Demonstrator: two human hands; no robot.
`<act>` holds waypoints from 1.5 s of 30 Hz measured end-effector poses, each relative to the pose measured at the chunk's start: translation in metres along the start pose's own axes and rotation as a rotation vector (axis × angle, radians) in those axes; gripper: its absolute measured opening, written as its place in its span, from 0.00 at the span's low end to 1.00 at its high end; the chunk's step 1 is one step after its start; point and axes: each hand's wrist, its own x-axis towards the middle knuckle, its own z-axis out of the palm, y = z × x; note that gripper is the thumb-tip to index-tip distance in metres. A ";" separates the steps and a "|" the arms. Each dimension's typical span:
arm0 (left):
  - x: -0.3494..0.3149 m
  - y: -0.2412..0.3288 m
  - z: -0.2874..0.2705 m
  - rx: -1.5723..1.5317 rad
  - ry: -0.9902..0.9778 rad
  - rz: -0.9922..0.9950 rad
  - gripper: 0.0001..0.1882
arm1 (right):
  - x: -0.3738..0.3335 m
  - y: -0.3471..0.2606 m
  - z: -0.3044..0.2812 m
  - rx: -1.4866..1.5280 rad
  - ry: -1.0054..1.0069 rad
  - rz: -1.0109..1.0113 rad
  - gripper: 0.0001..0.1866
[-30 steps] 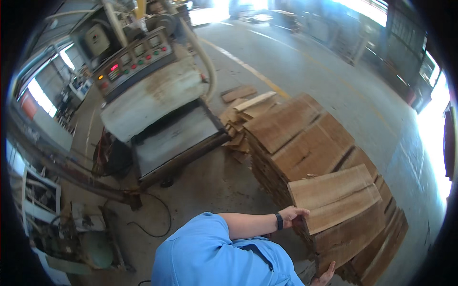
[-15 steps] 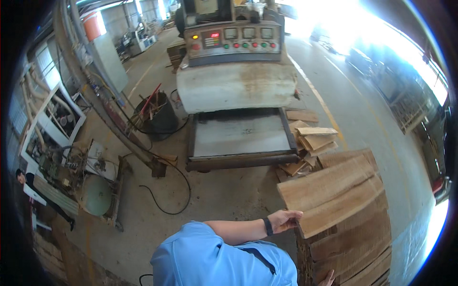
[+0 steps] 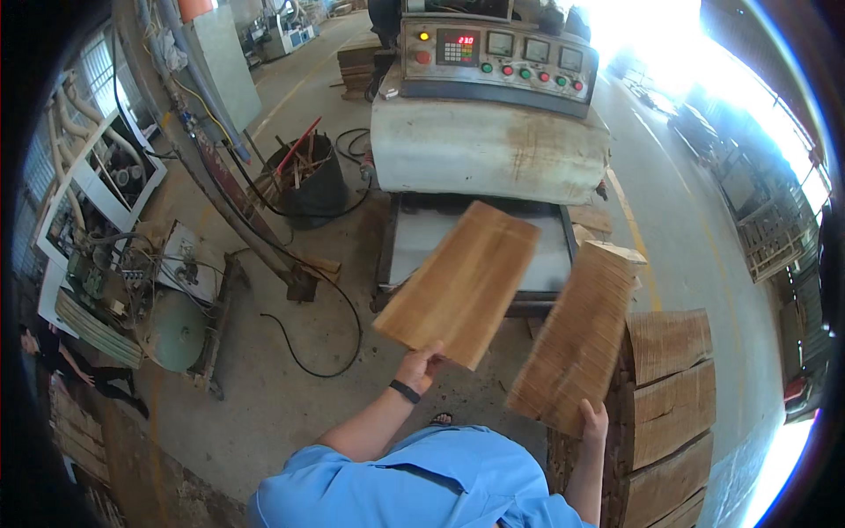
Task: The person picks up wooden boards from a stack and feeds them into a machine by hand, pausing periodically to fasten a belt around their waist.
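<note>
My left hand (image 3: 420, 365) is closed on the near end of a smooth, light brown wooden board (image 3: 466, 282). That board slants up and to the right, its far end over the grey feed bed (image 3: 547, 251) of the machine. In my right hand (image 3: 594, 420) is a second wooden board (image 3: 581, 334), darker and with rough saw marks, gripped at its near end. It slants the same way, between the feed bed and the stack of boards (image 3: 671, 400) on my right. The two boards are apart from each other.
Ahead stands a large machine (image 3: 488, 150) with a control panel (image 3: 493, 57) of lit digits and coloured buttons. Left of it are a black bin (image 3: 312, 189) of wood scraps, a slanted post (image 3: 211, 167) and a cable (image 3: 352, 321) on the floor. A person (image 3: 97, 378) is at the far left.
My left hand has swung left from the stack, carrying its board to the machine's front. My right hand has come up from the stack with a second board. The view has shifted.
</note>
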 end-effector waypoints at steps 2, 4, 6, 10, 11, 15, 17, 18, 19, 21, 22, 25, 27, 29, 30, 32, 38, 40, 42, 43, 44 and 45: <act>0.008 0.003 -0.032 -0.039 0.071 0.016 0.20 | 0.038 0.007 0.021 -0.070 -0.045 0.088 0.31; 0.019 -0.001 -0.055 -0.053 0.097 0.061 0.22 | 0.075 0.023 0.037 -0.125 -0.083 0.148 0.31; 0.021 -0.007 -0.058 -0.109 0.105 0.091 0.23 | 0.105 0.037 0.056 -0.139 -0.107 0.197 0.31; 0.039 -0.024 -0.063 -0.229 0.140 0.074 0.25 | 0.158 0.056 0.088 -0.083 -0.217 0.268 0.30; 0.052 -0.033 -0.063 -0.237 0.150 0.071 0.25 | 0.175 0.067 0.088 -0.070 -0.254 0.237 0.30; 0.109 -0.058 -0.051 -0.331 0.219 0.108 0.23 | 0.238 0.081 0.094 -0.072 -0.226 0.279 0.29; 0.131 -0.058 -0.035 -0.342 0.218 0.095 0.22 | 0.266 0.076 0.096 -0.250 -0.213 0.274 0.31; 0.137 -0.054 -0.030 -0.249 0.206 0.072 0.20 | 0.272 0.071 0.099 -0.252 -0.215 0.283 0.31; 0.137 -0.053 -0.028 -0.159 0.198 0.055 0.17 | 0.272 0.063 0.105 -0.709 -0.183 0.202 0.33; 0.131 -0.047 -0.027 0.003 0.273 -0.040 0.17 | 0.268 0.049 0.108 -1.164 -0.147 0.108 0.35; 0.129 -0.043 -0.024 0.172 0.332 -0.141 0.18 | 0.265 0.048 0.103 -1.162 -0.153 -0.085 0.38; 0.114 -0.029 -0.005 0.825 0.362 -0.389 0.25 | 0.255 0.040 0.102 -1.098 -0.253 -0.344 0.47; 0.097 -0.015 0.023 1.358 0.325 -0.391 0.28 | 0.232 0.011 0.123 -1.411 -0.566 -0.425 0.52; 0.094 -0.020 0.044 1.968 0.313 0.296 0.36 | 0.236 0.025 0.115 -1.515 -0.623 -0.449 0.55; 0.092 -0.014 0.055 1.974 0.313 0.292 0.36 | 0.238 0.031 0.113 -1.612 -0.704 -0.493 0.57; 0.101 0.001 0.075 2.374 0.226 0.560 0.44 | 0.245 0.029 0.111 -1.612 -0.717 -0.503 0.57; 0.137 0.002 0.059 2.507 0.111 0.208 0.49 | 0.271 0.018 0.110 -1.577 -0.749 -0.534 0.55; 0.142 0.000 0.058 2.484 0.123 0.224 0.48 | 0.282 0.018 0.114 -1.568 -0.738 -0.565 0.54; 0.146 -0.001 0.060 2.460 0.140 0.242 0.47 | 0.294 0.018 0.120 -1.589 -0.729 -0.581 0.54; 0.149 -0.001 0.063 2.448 0.146 0.213 0.47 | 0.301 0.017 0.123 -1.586 -0.729 -0.584 0.54; 0.151 0.000 0.066 2.436 0.152 0.185 0.47 | 0.309 0.016 0.126 -1.580 -0.725 -0.594 0.53; 0.153 0.001 0.070 2.437 0.154 0.189 0.47 | 0.316 0.018 0.125 -1.575 -0.719 -0.603 0.52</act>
